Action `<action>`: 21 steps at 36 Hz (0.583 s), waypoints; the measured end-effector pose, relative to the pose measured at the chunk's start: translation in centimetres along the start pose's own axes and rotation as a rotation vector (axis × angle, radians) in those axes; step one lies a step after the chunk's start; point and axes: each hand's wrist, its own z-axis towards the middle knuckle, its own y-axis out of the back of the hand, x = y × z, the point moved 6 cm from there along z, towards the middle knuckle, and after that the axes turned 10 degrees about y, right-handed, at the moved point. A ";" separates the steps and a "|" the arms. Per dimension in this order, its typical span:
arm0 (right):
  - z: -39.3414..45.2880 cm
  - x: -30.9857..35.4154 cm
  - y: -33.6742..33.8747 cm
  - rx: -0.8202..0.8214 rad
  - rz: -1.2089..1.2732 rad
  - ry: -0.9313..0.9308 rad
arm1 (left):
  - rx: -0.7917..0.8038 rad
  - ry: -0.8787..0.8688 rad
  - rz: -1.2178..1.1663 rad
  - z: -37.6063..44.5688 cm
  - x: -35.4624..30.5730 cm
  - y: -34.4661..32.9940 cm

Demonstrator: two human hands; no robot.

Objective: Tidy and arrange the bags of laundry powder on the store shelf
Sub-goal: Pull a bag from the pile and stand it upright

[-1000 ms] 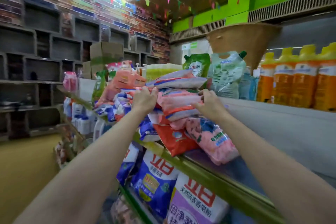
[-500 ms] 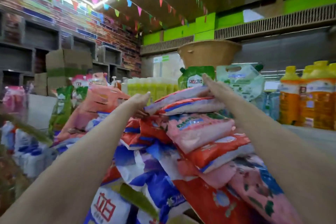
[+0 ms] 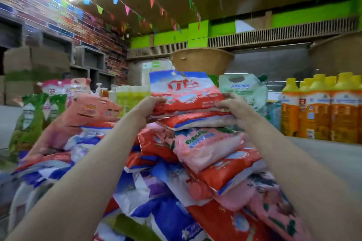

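In the head view, the left hand (image 3: pixel 151 104) and the right hand (image 3: pixel 234 106) each grasp one side of a red and blue bag of laundry powder (image 3: pixel 186 92), tilted up with its printed face toward the camera. It sits on top of a heap of red, pink and blue bags (image 3: pixel 205 146) on the shelf, with orange bottles (image 3: pixel 321 107) standing to the right.

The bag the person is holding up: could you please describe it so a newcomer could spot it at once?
Start at the heaped pile of laundry powder bags mid-shelf. At its very top, the left hand and right hand grip the red and blue bag. It alone stands tilted up, face forward.
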 end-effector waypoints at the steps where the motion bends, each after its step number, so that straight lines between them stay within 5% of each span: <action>1: -0.1 0.2 0.7 -0.020 0.010 0.028 | 0.005 -0.057 0.017 -0.3 -0.7 -0.5; 5: -0.5 0.6 4.4 -0.084 0.059 0.064 | 0.105 -0.251 0.043 -2.2 -3.7 -3.7; 10: -3.3 0.8 9.4 0.057 -0.031 -0.008 | 0.166 -0.409 0.051 -5.5 -5.7 -10.0; 14: -7.1 0.5 14.6 0.171 0.030 -0.122 | 0.201 -0.354 0.070 -6.2 -4.5 -16.1; 21: -13.8 1.0 29.1 0.033 -0.192 -0.238 | 0.380 -0.246 0.151 -7.9 0.3 -30.7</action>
